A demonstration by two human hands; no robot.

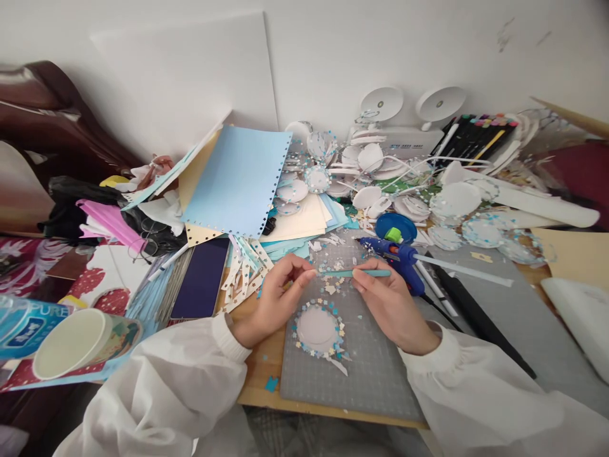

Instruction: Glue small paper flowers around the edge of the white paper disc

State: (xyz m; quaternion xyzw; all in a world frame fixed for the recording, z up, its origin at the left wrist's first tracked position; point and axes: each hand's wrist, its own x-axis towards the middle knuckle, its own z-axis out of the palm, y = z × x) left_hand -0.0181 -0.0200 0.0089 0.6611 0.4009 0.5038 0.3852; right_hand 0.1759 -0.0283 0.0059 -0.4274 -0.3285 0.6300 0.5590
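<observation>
Slim teal tool: straight, smooth, tapered leftward; held level above grey cutting mat, beyond star-edged white disc. Right hand: fingers pinched around tool. Left hand: thumb and forefinger pressed together at tool's left tip; contents of pinch unclear. Blue round dish: bright green piece inside. Paper cup: mouth facing viewer. Blue package: "PURE" legible.

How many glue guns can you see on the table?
1: the blue glue gun, lying just beyond the right hand, on the near side of the round blue dish. Others may be hidden in the clutter.
</observation>
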